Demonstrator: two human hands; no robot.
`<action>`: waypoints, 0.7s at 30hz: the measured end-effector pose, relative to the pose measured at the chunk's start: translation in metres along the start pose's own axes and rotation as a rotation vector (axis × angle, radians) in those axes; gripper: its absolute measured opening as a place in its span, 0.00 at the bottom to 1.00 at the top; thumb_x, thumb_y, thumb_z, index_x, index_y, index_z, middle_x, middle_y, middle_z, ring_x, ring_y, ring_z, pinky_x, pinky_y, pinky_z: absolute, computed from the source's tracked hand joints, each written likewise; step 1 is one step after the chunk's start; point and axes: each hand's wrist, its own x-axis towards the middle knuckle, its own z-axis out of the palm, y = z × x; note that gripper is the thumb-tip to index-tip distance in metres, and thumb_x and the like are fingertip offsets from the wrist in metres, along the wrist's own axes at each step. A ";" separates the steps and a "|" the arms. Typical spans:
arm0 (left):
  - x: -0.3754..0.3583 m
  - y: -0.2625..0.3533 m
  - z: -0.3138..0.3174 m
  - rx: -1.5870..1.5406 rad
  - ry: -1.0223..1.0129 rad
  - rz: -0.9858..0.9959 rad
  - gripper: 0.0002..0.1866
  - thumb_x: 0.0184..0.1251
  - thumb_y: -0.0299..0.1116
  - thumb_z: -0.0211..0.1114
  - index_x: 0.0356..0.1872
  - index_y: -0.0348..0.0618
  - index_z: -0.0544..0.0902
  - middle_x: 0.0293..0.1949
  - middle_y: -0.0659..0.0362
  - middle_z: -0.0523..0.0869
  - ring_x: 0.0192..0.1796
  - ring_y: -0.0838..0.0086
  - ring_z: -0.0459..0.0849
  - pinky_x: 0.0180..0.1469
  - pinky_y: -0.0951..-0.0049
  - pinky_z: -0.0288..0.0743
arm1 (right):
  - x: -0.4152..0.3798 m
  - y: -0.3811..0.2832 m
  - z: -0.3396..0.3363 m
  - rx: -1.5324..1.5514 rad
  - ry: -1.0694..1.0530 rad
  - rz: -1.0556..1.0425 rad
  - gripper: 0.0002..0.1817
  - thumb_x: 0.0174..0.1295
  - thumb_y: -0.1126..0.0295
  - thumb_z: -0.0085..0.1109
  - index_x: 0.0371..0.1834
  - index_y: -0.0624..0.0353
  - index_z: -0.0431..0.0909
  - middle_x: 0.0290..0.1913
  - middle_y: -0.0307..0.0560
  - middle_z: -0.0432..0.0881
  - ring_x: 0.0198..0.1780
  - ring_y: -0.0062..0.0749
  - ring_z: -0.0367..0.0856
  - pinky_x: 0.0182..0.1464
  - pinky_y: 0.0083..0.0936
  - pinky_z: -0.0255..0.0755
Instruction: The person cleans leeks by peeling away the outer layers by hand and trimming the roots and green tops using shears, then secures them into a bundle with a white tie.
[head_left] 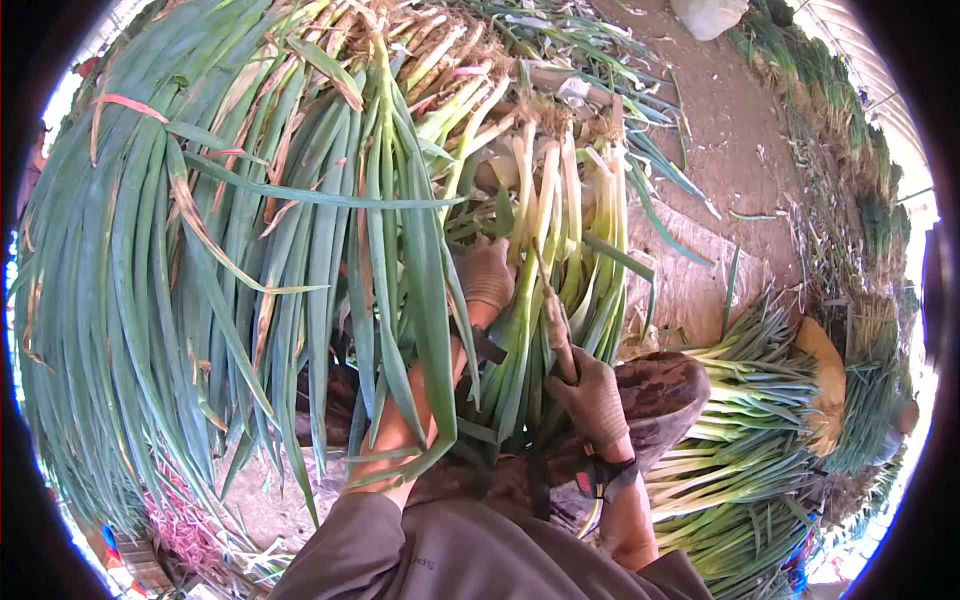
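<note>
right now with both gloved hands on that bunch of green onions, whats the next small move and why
Probably draw the knife in the right hand a little further along the stalks. The left hand already grips the green onions higher up, near the white ends, so the bunch looks steadied. Loose dry leaves hang among the stalks, which suggests trimming is unfinished. Keep the blade clear of the left hand's fingers.

- Left hand (487, 274), in a tan knit work glove, reaches forward with its bare forearm stretched out, fingers (497, 296) curled shut.
- Right hand (596, 398), in a matching tan knit work glove, sits nearer the body, fingers (577, 385) clenched, a dark strap at its wrist.
</note>
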 end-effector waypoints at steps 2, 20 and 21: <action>-0.021 -0.003 0.002 -0.161 0.068 0.009 0.22 0.58 0.29 0.68 0.56 0.42 0.82 0.51 0.43 0.81 0.52 0.42 0.83 0.53 0.49 0.78 | 0.003 0.020 0.010 -0.062 -0.019 -0.026 0.17 0.54 0.68 0.66 0.44 0.67 0.78 0.31 0.66 0.80 0.35 0.66 0.80 0.40 0.44 0.76; -0.043 -0.014 0.001 -0.283 -0.017 -0.205 0.19 0.67 0.40 0.67 0.51 0.38 0.78 0.35 0.41 0.89 0.39 0.44 0.88 0.45 0.50 0.78 | 0.015 0.000 0.019 -0.365 -0.115 0.039 0.18 0.54 0.63 0.66 0.41 0.65 0.77 0.34 0.69 0.83 0.41 0.68 0.82 0.45 0.54 0.76; -0.042 -0.013 0.001 -0.260 -0.025 -0.206 0.19 0.67 0.41 0.67 0.51 0.38 0.78 0.35 0.41 0.89 0.39 0.44 0.88 0.45 0.50 0.78 | 0.020 0.001 0.019 -0.367 -0.105 0.031 0.18 0.53 0.63 0.67 0.40 0.66 0.77 0.33 0.69 0.82 0.41 0.68 0.82 0.44 0.52 0.75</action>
